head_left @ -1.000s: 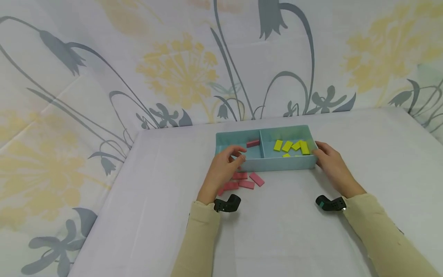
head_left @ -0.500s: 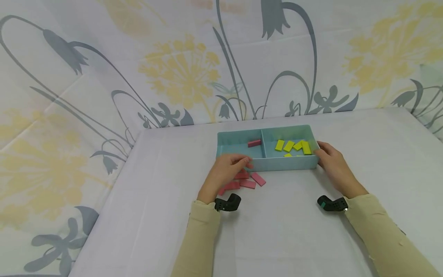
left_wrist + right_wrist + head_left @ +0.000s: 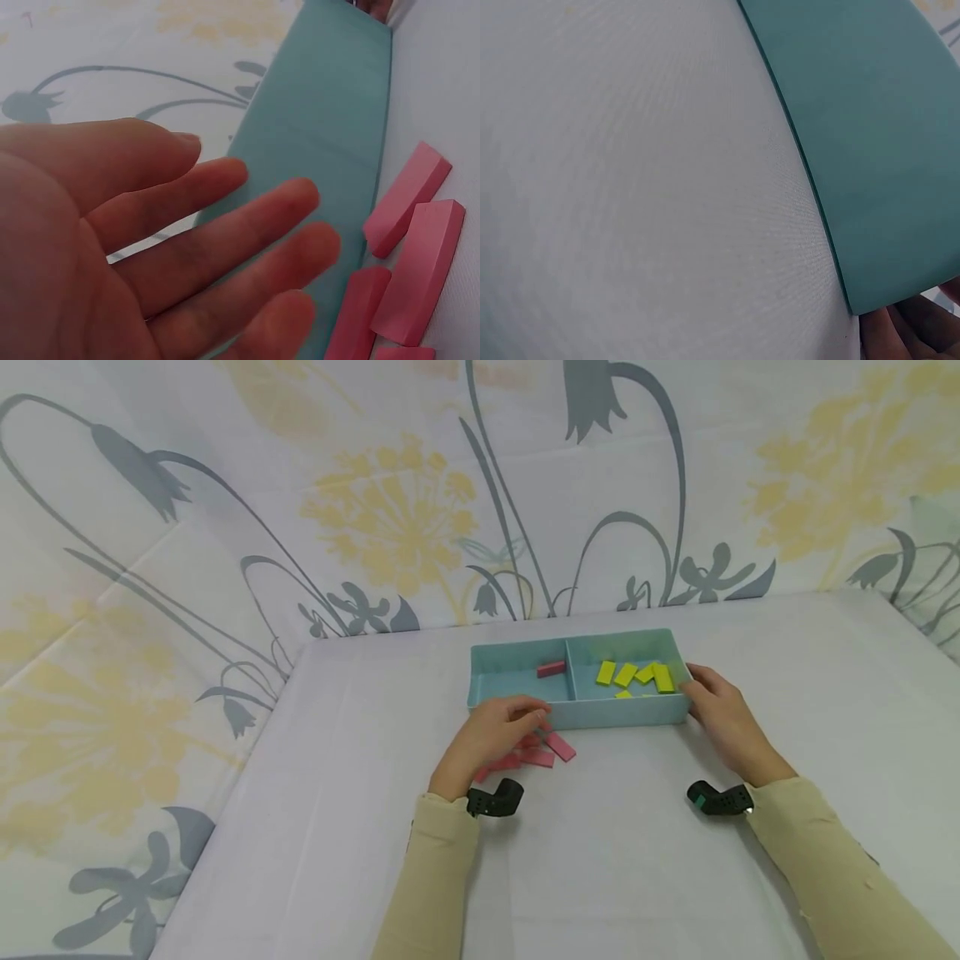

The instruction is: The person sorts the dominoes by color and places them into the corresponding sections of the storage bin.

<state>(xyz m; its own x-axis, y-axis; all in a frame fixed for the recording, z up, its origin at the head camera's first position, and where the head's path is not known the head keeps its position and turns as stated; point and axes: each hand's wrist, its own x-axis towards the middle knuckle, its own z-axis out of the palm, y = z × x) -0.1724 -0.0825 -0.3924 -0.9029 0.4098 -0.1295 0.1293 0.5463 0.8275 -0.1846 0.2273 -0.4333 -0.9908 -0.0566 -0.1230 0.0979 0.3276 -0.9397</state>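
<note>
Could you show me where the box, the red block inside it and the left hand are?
Box (image 3: 618, 714): head view, on its front wall.
Red block (image 3: 551, 669): head view, middle of its visible side.
Left hand (image 3: 491, 730): head view, back of the hand.

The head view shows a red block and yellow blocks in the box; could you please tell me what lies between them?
A divider stands between the red block and the yellow blocks, as the head view shows.

A plain teal box (image 3: 622, 714) holds bright yellow blocks (image 3: 626, 675) on the right and a dull red block (image 3: 551, 669) on the left, with pink blocks (image 3: 559, 746) near it, a white table (image 3: 600, 860), beige sleeves (image 3: 431, 881), and a far white backdrop (image 3: 300, 410) patterned with grey and yellow flowers (image 3: 393, 510).
</note>
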